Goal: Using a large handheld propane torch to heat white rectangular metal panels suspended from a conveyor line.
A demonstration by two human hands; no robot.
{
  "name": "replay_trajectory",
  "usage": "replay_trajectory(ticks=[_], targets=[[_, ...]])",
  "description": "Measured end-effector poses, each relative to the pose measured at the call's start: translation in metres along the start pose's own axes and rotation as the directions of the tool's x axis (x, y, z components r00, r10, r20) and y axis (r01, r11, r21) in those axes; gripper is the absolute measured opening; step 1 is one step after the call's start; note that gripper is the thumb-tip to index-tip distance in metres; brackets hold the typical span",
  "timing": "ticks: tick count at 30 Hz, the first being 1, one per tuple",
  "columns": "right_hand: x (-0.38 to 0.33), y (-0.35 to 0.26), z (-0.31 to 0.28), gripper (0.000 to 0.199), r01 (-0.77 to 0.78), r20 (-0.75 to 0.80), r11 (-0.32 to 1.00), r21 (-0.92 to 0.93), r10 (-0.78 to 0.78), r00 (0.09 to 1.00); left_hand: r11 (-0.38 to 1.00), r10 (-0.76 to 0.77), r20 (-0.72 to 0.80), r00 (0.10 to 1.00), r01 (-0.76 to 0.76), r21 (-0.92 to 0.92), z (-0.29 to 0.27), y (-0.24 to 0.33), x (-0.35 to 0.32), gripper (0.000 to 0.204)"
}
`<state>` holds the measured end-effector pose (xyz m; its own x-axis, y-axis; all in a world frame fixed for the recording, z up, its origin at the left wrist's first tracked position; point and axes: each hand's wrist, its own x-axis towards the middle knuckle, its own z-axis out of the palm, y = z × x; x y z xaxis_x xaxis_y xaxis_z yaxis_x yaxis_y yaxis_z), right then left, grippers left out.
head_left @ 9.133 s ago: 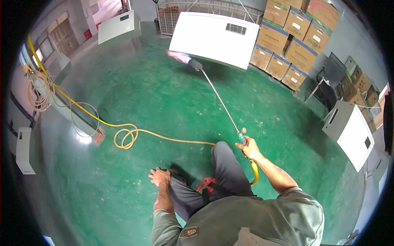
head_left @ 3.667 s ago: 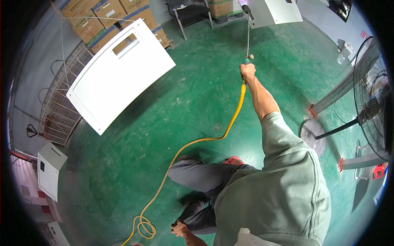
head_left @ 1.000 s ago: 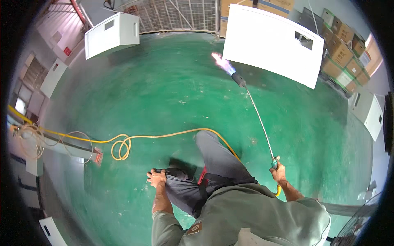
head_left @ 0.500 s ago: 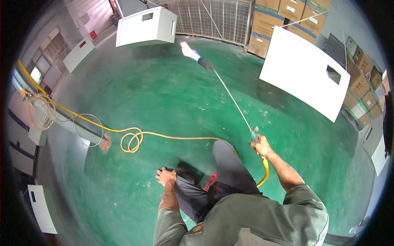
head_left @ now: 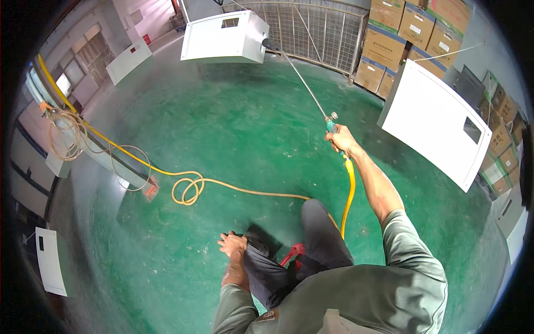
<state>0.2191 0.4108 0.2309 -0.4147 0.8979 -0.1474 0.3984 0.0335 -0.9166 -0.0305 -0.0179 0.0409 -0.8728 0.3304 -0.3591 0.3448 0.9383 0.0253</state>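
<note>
On my feed, the left hand (head_left: 232, 245) rests at the left knee (head_left: 255, 251); whether it grips anything, I can't tell. The right hand (head_left: 342, 139) wraps the gas torch (head_left: 303, 83), its yellow hose (head_left: 350, 192) partly hidden behind the right thigh (head_left: 325, 236). Green floor (head_left: 245, 133) stretches toward the hanging white casing (head_left: 219, 42). The nozzle (head_left: 272, 44) overlaps that casing's right edge, contact unclear to me; the frame crops cardboard boxes (head_left: 384, 47) beyond.

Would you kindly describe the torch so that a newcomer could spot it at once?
Start from the wide green floor, then find the person's right hand, with a yellow hose running down below it. That hand grips the torch. Unlike the curving hose, it is a straight, thin silvery rod between a teal handle and a dark nozzle.
</note>
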Motion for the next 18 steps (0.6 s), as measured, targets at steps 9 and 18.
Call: replay_trajectory(ticks=[9, 18], targets=[[-0.047, 0.037, 0.005, 0.02, -0.103, 0.122, 0.994, 0.038, 0.098, 0.988, 1.0, -0.019, -0.004, 1.0, 0.019, -0.002, 0.005, -0.005, 0.003, 0.056], [-0.026, 0.031, -0.008, 0.019, -0.067, 0.03, 0.994, 0.083, 0.065, 0.997, 1.0, -0.012, -0.022, 1.0, 0.012, -0.013, 0.004, -0.002, 0.0, 0.057]])
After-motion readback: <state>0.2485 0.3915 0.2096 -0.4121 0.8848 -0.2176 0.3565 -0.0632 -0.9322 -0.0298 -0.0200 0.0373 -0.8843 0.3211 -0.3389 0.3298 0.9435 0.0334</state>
